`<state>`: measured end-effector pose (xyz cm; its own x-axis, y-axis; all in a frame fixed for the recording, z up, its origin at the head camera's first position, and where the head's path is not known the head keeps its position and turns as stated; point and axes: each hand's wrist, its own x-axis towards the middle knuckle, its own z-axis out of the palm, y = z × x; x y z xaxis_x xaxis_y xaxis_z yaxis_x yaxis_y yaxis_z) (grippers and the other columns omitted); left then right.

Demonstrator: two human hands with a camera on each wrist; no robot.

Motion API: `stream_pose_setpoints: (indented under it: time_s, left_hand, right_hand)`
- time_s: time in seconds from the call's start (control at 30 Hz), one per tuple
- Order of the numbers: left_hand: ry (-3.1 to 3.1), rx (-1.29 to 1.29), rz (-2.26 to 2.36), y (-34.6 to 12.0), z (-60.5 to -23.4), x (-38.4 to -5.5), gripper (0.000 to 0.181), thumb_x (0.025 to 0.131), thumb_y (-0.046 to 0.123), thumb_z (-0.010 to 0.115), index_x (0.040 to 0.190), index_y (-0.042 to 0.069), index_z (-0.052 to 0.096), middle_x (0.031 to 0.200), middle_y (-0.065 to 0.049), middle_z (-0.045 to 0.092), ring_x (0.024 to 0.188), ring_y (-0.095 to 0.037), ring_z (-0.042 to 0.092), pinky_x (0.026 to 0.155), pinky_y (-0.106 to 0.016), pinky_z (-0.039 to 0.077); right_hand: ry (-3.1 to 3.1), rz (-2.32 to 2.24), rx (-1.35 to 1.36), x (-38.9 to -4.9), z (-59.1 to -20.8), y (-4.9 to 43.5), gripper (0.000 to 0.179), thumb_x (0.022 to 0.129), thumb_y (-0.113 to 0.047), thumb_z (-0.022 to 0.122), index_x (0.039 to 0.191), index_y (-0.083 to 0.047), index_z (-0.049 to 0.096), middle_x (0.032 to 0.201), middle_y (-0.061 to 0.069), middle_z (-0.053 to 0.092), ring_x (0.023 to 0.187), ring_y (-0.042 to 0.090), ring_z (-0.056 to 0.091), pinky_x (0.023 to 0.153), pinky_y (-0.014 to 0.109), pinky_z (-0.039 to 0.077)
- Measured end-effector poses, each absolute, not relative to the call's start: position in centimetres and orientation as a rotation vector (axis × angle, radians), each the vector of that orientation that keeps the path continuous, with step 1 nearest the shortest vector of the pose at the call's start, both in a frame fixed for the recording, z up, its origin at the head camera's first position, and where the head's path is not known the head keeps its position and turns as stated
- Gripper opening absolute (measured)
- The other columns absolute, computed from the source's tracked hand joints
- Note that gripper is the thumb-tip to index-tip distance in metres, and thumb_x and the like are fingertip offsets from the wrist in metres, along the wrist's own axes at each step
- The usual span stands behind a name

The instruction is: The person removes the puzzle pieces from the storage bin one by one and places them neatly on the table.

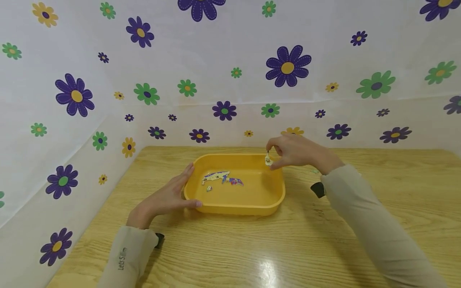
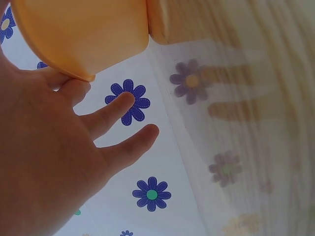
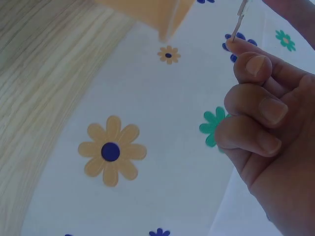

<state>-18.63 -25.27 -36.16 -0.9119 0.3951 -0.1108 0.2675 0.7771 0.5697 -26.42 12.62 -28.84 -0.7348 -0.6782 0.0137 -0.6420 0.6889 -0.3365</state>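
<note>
A yellow tray (image 1: 234,210) stands on the wooden table. My left hand (image 1: 167,198) spans its left end, thumb on the front rim and straight fingers against the left side. In the left wrist view, two fingers of the left hand (image 2: 54,137) stretch out free of the tray. Above the tray's back right corner, my right hand (image 1: 297,151) pinches a small flat cream piece (image 1: 268,160) with dark marks, between thumb and index finger. The right wrist view shows this piece (image 3: 239,24) edge-on; the other fingers of the right hand (image 3: 275,128) are curled in.
Inside the tray lie a long flat cream-and-purple piece (image 1: 216,176), a blue-and-red piece (image 1: 235,181) beside it, and a small pale piece (image 1: 209,188). Behind the wooden table (image 1: 230,248) hangs a white flower-printed sheet (image 1: 216,48), which also runs along the left side.
</note>
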Motion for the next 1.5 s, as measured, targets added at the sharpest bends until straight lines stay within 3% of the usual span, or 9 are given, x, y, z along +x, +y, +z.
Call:
stream_pose_setpoints:
  time_s: [0.5, 1.5]
  left_hand:
    - [2.724, 0.508, 0.858, -25.3, -36.2, -18.7, 0.119, 0.082, 0.063, 0.074, 0.164, 0.012, 0.006, 0.17, -0.009, -0.002, 0.153, -0.041, 0.005, 0.117, -0.067, 0.011]
    - [2.714, 0.499, 0.873, -25.3, -36.1, -18.7, 0.119, 0.081, 0.063, 0.075, 0.164, 0.012, 0.007, 0.171, -0.008, -0.002, 0.154, -0.04, 0.004, 0.117, -0.068, 0.013]
  right_hand:
    - [2.829, -0.537, -1.025, -26.0, -29.4, 16.7, 0.047, 0.084, -0.027, 0.083, 0.115, 0.005, 0.067, 0.066, -0.001, 0.045, 0.062, 0.015, 0.041, 0.06, 0.032, 0.033]
    - [2.912, -0.495, -0.812, -25.4, -32.0, 26.2, 0.053, 0.084, -0.025, 0.084, 0.118, 0.011, 0.065, 0.069, -0.002, 0.042, 0.063, 0.014, 0.038, 0.059, 0.03, 0.031]
